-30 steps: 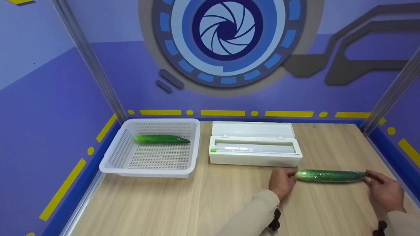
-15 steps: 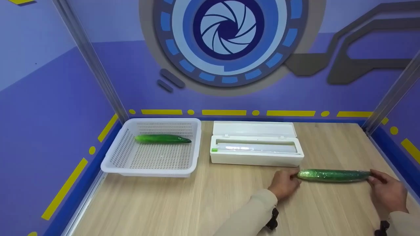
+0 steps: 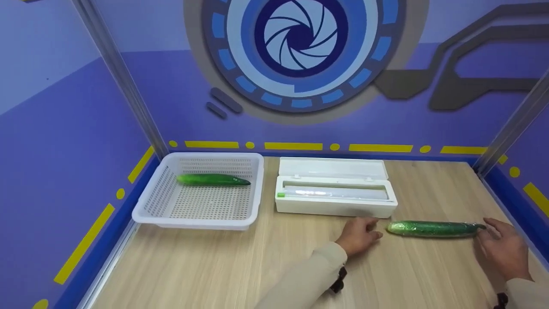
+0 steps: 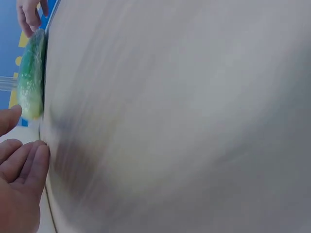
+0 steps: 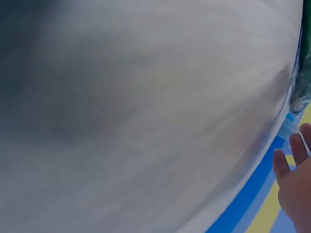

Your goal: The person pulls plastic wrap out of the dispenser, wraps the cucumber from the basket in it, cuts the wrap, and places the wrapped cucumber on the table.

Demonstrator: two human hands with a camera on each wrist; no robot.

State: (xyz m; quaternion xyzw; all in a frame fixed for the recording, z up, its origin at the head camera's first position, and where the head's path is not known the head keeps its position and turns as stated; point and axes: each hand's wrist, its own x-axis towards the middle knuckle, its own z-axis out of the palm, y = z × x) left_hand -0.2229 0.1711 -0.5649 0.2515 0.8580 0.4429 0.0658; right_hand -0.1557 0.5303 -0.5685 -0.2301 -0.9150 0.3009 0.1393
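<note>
A cucumber wrapped in clear film (image 3: pixel 434 228) lies on the table at the right, its tip pointing right. My left hand (image 3: pixel 358 236) is apart from its pale end, thumb and fingers parted with nothing between them. In the left wrist view, a gap shows between the left fingertips (image 4: pixel 41 148) and the wrapped cucumber (image 4: pixel 31 77). Close by the tip is my right hand (image 3: pixel 504 249), its fingers loosely spread. The right wrist view shows those fingers (image 5: pixel 297 145) extended just beyond the film-covered tip (image 5: pixel 301 92).
Behind the hands stands a white cling film box (image 3: pixel 336 208), its lid (image 3: pixel 332 168) raised and a film roll (image 3: pixel 334 192) inside. At the left, a white perforated basket (image 3: pixel 201 221) holds another cucumber (image 3: pixel 213 180). Purple panels (image 3: pixel 141 98) border the wooden table (image 3: pixel 240 266).
My left hand has let go of the cucumber's pale end and drawn back left. The right fingers have loosened from the tip. The wrapped cucumber stays on the table.
</note>
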